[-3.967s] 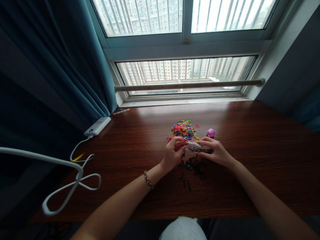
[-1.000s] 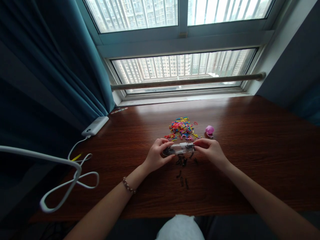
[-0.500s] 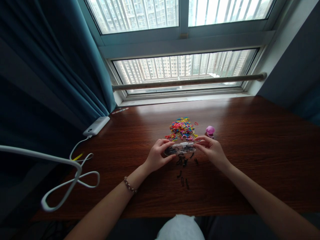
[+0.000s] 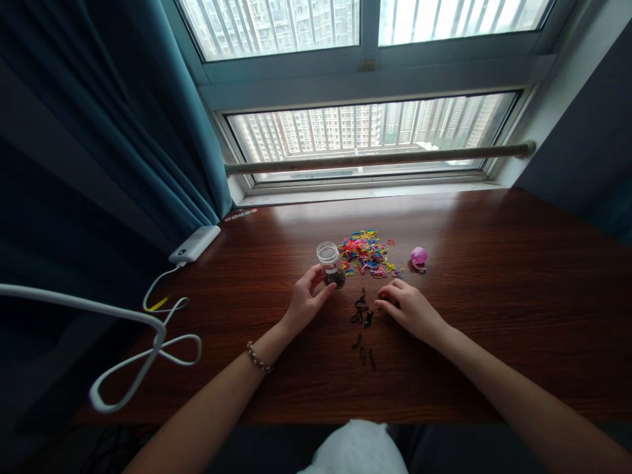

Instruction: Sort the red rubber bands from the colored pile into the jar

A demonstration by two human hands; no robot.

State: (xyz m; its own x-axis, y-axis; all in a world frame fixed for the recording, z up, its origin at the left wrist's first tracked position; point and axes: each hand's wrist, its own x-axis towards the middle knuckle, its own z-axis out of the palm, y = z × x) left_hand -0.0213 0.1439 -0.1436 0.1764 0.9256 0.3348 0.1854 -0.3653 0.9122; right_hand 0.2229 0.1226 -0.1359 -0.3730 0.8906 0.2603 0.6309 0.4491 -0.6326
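Jar (image 4: 328, 263) gripped by the left hand (image 4: 305, 297), mouth up.
Dark pieces lie inside the jar, which stands just left of the coloured bands (image 4: 364, 251). The right hand (image 4: 413, 311) is beside the loose black bands (image 4: 368, 319), fingers bent; whether it grips anything cannot be told. The pink item (image 4: 419, 255) rests beyond it on the table (image 4: 474, 263).

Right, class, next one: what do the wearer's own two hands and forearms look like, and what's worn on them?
Both the left hand and right hand are gloveless, with no sleeves showing on the forearms. A chunky, beaded-looking brown-and-pale bracelet circles the left wrist.
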